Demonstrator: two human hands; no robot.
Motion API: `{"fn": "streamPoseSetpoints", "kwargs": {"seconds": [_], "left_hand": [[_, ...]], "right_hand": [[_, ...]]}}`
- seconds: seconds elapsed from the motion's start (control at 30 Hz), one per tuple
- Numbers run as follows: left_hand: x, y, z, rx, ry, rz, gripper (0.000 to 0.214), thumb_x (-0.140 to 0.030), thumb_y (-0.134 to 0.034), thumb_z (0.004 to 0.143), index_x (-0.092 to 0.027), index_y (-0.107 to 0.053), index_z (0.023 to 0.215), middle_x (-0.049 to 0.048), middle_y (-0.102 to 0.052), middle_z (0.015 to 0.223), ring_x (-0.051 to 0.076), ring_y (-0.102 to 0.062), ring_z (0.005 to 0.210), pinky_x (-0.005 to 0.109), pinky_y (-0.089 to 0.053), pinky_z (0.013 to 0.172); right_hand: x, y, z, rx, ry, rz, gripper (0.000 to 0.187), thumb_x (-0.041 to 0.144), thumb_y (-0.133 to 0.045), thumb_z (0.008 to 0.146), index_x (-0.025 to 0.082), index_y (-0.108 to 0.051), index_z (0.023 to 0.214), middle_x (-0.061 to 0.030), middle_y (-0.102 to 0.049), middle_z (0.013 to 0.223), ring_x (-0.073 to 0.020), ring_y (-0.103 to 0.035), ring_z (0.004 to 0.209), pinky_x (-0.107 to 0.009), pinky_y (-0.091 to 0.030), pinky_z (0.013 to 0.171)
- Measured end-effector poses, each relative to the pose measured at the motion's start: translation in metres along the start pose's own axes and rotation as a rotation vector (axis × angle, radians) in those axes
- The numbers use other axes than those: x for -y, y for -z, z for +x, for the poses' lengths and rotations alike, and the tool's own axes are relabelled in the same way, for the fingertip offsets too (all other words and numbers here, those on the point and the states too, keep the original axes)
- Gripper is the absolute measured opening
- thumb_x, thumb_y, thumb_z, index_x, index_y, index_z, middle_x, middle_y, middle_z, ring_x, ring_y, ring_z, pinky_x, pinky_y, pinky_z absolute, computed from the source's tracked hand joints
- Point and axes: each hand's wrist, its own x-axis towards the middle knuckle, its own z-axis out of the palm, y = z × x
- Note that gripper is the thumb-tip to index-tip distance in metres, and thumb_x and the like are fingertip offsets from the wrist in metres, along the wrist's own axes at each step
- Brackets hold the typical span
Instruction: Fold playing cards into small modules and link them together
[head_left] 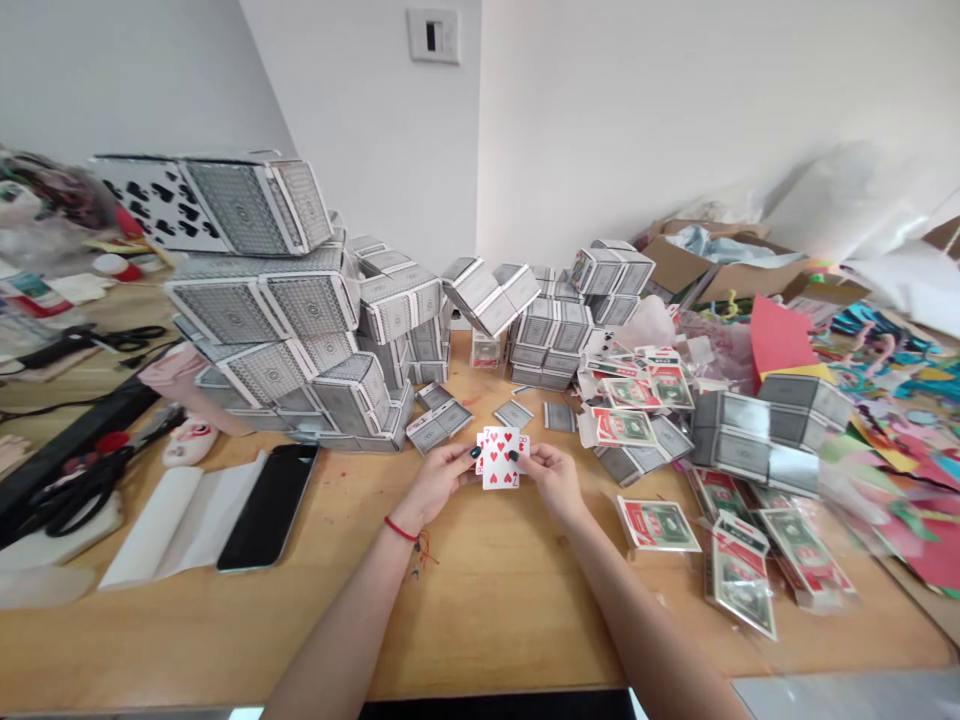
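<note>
A seven of hearts playing card (500, 472) faces up between my hands, with a red eight card (524, 443) partly hidden behind it. My left hand (448, 475) pinches the cards at their left edge. At the right edge, my right hand (552, 474) pinches them with its thumb on the front. A red string bracelet (402, 528) circles my left wrist. Just beyond the cards lie loose grey-backed cards (514, 413) and a small folded-card block (439, 420). How many cards are in my grip is hidden.
Stacked grey card blocks (307, 300) rise at the left, with more blocks (553, 325) behind. At the right lie card boxes (660, 525) and colored paper (780, 345). A black phone (268, 508), white paper (180, 520) and scissors (90, 485) are on the left.
</note>
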Motion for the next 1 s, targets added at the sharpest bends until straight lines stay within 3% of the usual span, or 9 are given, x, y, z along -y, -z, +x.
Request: {"fn": "streamPoseSetpoints", "kwargs": {"seconds": [0.23, 0.43, 0.63, 1.0], "left_hand": [[-0.002, 0.001, 0.000, 0.011, 0.026, -0.050, 0.020, -0.020, -0.064, 0.066, -0.011, -0.064, 0.084, 0.0087, -0.066, 0.087, 0.017, -0.060, 0.082, 0.031, -0.045, 0.080], [-0.005, -0.001, -0.001, 0.016, 0.022, -0.056, 0.019, -0.021, -0.066, 0.065, -0.010, -0.065, 0.081, 0.0078, -0.066, 0.083, 0.015, -0.060, 0.073, 0.030, -0.046, 0.076], [-0.003, -0.006, -0.002, -0.011, 0.018, 0.032, 0.029, -0.021, -0.067, 0.063, -0.012, -0.065, 0.090, 0.0085, -0.065, 0.092, 0.015, -0.060, 0.079, 0.028, -0.045, 0.075], [0.003, -0.009, -0.001, -0.201, 0.020, 0.076, 0.029, -0.025, -0.070, 0.057, -0.011, -0.067, 0.083, 0.0078, -0.068, 0.080, 0.016, -0.061, 0.068, 0.029, -0.049, 0.066]], "right_hand": [[0.004, -0.006, -0.004, -0.026, 0.007, 0.003, 0.020, 0.033, -0.068, 0.060, 0.015, -0.061, 0.066, -0.0015, -0.065, 0.060, -0.0147, -0.059, 0.054, -0.026, -0.045, 0.056], [0.007, -0.009, -0.007, -0.078, 0.026, -0.016, 0.020, 0.033, -0.067, 0.061, 0.015, -0.059, 0.062, -0.0009, -0.064, 0.059, -0.0126, -0.056, 0.052, -0.024, -0.044, 0.054], [0.000, -0.011, -0.007, -0.105, 0.018, -0.014, 0.019, 0.033, -0.067, 0.060, 0.015, -0.059, 0.063, -0.0010, -0.063, 0.057, -0.0123, -0.055, 0.051, -0.024, -0.042, 0.053], [-0.012, -0.011, -0.004, -0.098, -0.083, 0.087, 0.019, 0.031, -0.070, 0.056, 0.015, -0.060, 0.062, -0.0003, -0.061, 0.054, -0.0135, -0.055, 0.052, -0.025, -0.043, 0.055]]}}
